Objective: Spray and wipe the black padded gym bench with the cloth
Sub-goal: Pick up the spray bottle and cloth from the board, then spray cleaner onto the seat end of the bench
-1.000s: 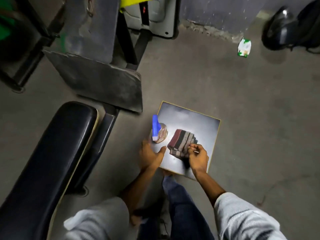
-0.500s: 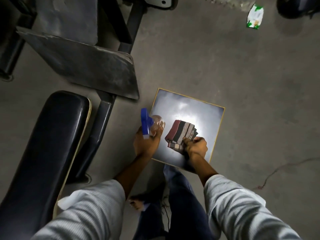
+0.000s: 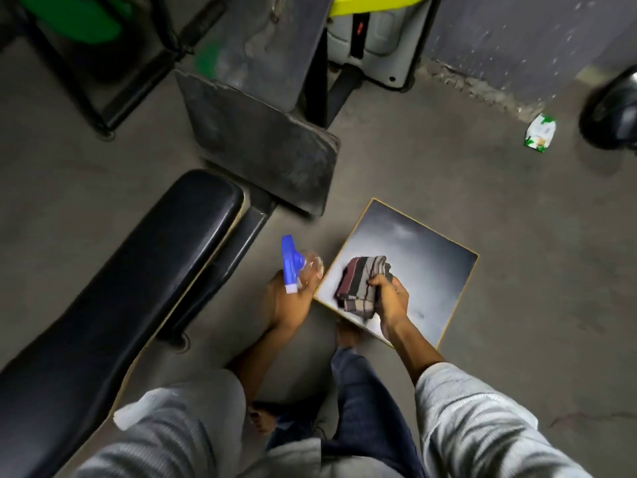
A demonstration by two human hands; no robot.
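- Cloth point(image 3: 362, 284): soft, light, folded; right hand point(image 3: 389, 298) clenches its edge.
- Spray bottle point(image 3: 300, 267): light, rigid, probably slick; left hand point(image 3: 289, 298) wraps its body below the trigger.

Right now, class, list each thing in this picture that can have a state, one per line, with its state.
spray bottle: upright, gripped by left hand
cloth: folded, gripped by right hand
board: flat on floor
bench: not yet touched
packet: lying on floor
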